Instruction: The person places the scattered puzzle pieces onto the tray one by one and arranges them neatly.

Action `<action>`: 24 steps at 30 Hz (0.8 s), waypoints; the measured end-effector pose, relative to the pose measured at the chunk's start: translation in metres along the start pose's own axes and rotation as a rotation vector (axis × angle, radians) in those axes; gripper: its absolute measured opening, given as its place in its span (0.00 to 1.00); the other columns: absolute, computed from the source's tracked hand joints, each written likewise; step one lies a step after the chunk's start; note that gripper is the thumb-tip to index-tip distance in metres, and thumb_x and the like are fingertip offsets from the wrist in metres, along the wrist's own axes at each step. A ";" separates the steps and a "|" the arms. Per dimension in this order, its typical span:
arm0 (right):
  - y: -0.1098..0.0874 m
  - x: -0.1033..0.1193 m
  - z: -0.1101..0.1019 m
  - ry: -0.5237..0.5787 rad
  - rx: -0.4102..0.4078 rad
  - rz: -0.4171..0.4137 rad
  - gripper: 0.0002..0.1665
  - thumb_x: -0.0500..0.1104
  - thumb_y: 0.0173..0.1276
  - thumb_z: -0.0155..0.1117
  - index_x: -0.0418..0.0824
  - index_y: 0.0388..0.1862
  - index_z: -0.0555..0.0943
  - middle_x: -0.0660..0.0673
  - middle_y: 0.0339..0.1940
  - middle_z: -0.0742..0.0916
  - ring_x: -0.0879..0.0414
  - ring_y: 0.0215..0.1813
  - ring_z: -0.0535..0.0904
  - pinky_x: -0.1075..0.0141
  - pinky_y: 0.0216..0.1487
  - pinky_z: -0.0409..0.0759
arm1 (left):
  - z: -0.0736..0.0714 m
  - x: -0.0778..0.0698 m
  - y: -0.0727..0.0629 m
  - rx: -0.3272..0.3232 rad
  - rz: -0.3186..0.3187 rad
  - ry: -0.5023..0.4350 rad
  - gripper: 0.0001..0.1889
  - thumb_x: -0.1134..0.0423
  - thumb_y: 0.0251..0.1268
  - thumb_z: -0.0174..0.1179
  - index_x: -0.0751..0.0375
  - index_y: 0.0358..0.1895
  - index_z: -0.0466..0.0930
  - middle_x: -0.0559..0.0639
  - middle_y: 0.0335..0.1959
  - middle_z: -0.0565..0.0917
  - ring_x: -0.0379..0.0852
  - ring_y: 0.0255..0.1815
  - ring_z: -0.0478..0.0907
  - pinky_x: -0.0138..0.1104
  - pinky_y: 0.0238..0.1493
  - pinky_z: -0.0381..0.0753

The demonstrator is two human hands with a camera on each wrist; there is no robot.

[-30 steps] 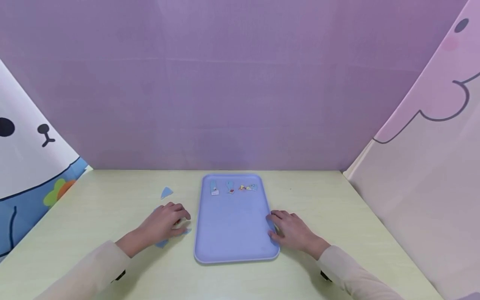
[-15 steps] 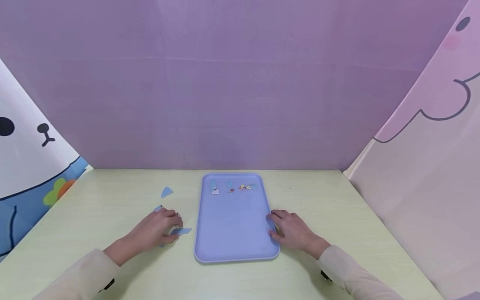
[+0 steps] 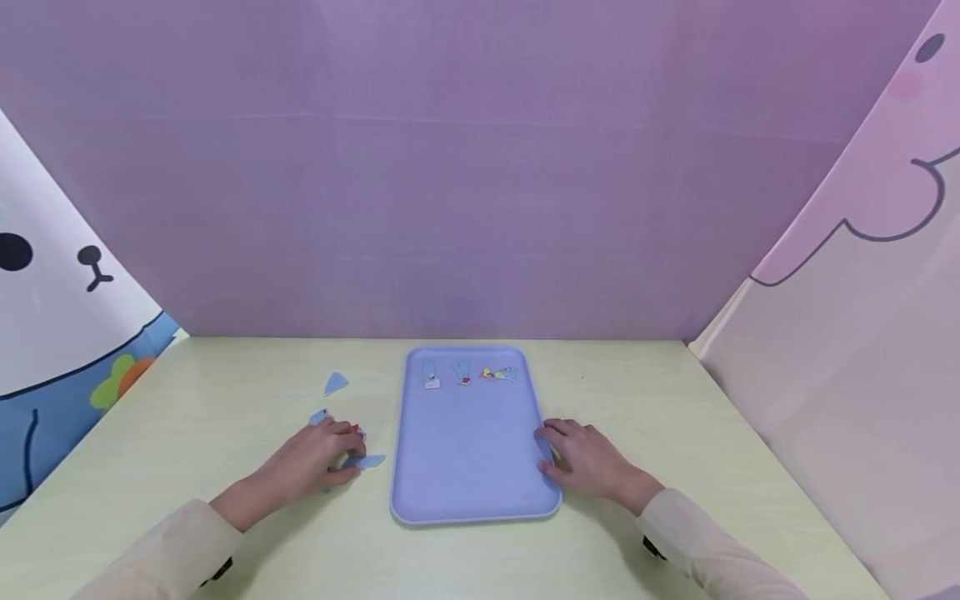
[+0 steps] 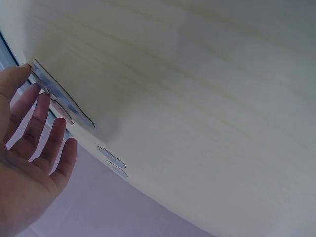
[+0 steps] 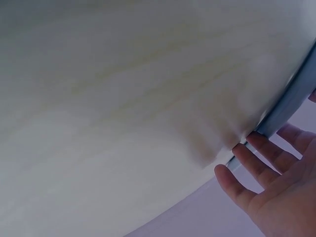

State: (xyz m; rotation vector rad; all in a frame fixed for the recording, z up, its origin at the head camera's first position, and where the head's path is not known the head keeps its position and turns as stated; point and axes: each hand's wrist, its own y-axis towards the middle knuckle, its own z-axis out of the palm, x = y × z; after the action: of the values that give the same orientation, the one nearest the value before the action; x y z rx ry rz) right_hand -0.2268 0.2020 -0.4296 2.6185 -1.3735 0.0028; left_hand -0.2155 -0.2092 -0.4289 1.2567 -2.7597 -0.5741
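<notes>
On the table at the left, my left hand (image 3: 315,461) has its thumb and forefinger at a flat blue puzzle piece (image 3: 369,461), pinching its end. In the left wrist view the piece (image 4: 64,94) lies near the tabletop, the other fingers spread loosely beside it. A red-marked piece (image 3: 357,429) shows just past the fingertips, and another blue piece (image 3: 320,415) lies partly behind the knuckles. My right hand (image 3: 592,467) rests on the right rim of a blue-purple tray (image 3: 472,450), its fingers fairly straight against the edge in the right wrist view.
A loose blue triangular piece (image 3: 335,383) lies farther back on the pale table (image 3: 660,392). Along the tray's far end sit several small printed pieces (image 3: 462,372). A purple wall (image 3: 465,167) closes off the back, with printed cloth panels (image 3: 862,333) at both sides.
My left hand has drawn back leftward and lower, uncovering more of the blue pieces, and its thumb and forefinger have come to one. The right hand and tray stay put.
</notes>
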 end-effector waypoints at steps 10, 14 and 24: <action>-0.001 -0.001 -0.002 0.033 -0.001 -0.016 0.27 0.52 0.60 0.61 0.40 0.55 0.75 0.39 0.56 0.78 0.43 0.57 0.74 0.48 0.49 0.74 | -0.001 -0.002 0.002 -0.023 0.018 0.017 0.09 0.62 0.42 0.71 0.48 0.26 0.79 0.36 0.24 0.75 0.35 0.29 0.70 0.30 0.30 0.70; -0.001 -0.001 -0.002 0.031 0.003 -0.006 0.27 0.52 0.60 0.61 0.41 0.55 0.74 0.39 0.57 0.78 0.44 0.58 0.73 0.48 0.50 0.73 | 0.000 -0.002 0.002 -0.024 0.016 0.014 0.09 0.62 0.42 0.70 0.48 0.26 0.79 0.36 0.25 0.76 0.35 0.29 0.70 0.30 0.30 0.70; 0.000 0.000 -0.003 0.023 0.002 -0.022 0.27 0.52 0.60 0.61 0.40 0.55 0.75 0.39 0.56 0.78 0.43 0.57 0.74 0.48 0.48 0.74 | -0.001 -0.003 0.002 -0.023 0.020 0.030 0.09 0.62 0.42 0.70 0.48 0.25 0.78 0.35 0.22 0.73 0.36 0.29 0.70 0.30 0.29 0.68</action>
State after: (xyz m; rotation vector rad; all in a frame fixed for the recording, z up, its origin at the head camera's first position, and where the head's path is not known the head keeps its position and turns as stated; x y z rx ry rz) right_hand -0.2266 0.2027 -0.4271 2.6268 -1.3372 0.0309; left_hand -0.2147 -0.2063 -0.4270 1.2217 -2.7302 -0.5792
